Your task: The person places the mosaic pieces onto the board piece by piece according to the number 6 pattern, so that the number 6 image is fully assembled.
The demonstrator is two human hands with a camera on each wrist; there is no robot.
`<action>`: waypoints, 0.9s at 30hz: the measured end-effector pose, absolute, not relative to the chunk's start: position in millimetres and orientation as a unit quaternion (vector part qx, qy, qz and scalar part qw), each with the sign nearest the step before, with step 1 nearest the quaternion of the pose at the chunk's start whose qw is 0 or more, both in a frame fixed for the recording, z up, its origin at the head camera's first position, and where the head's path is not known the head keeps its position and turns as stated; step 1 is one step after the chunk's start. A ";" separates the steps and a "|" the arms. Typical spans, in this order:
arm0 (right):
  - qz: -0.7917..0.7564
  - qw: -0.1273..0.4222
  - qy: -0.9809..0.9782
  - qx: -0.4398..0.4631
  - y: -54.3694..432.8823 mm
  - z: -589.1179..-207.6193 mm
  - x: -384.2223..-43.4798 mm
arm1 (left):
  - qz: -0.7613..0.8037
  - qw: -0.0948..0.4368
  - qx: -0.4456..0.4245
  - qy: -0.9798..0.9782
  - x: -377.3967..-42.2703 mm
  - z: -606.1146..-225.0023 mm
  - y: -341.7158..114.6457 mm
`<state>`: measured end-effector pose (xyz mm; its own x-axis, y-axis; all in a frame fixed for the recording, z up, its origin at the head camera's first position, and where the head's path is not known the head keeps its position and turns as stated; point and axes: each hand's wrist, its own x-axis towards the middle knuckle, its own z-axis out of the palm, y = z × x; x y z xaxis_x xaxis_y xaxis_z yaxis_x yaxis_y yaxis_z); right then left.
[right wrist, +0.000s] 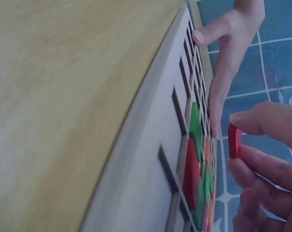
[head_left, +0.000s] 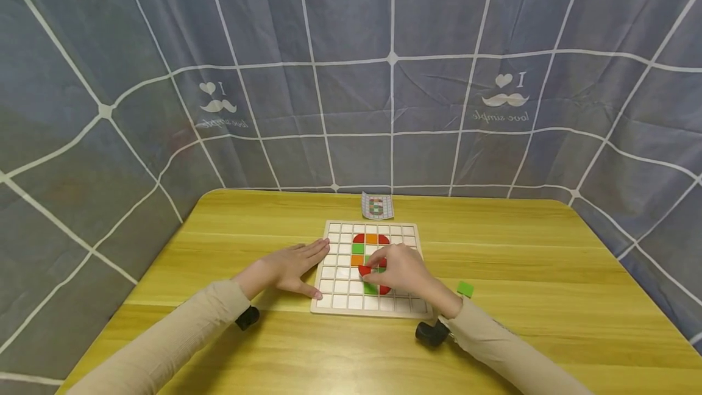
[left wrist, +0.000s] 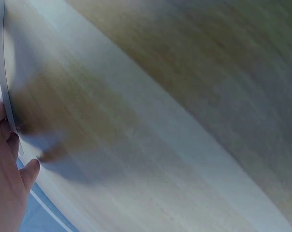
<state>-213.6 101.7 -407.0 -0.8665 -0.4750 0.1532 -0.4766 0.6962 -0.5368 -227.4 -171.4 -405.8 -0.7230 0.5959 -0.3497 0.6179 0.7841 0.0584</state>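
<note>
A white grid board (head_left: 340, 302) with a wooden frame lies on the table, some of its cells filled with red, orange and green tiles. Between thumb and fingers my right hand (head_left: 404, 270) pinches a red tile (right wrist: 234, 140) with a rounded edge, raised above the board in the right wrist view. Spread at the board's left edge, my left hand (head_left: 296, 267) rests with straight fingers on the frame. Part of the tile pattern is hidden behind the right hand. Only some fingers of the left hand (left wrist: 10, 179) show in the left wrist view.
A small printed pattern card (head_left: 377, 206) lies just beyond the board. One loose green tile (head_left: 465, 288) sits on the wooden table (head_left: 526, 249), right of the right wrist. A grey curtain (head_left: 351, 102) with white lines hangs behind the table.
</note>
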 end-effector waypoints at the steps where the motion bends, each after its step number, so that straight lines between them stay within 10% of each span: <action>1: 0.290 -0.003 -0.922 0.258 101.1 -407.5 -213.7 | -0.030 0.177 0.327 0.928 -227.5 -405.5 -171.2; 27: 0.237 -0.012 -0.931 0.277 83.9 -416.4 -209.1 | -0.022 0.179 0.323 0.929 -226.3 -404.1 -171.1</action>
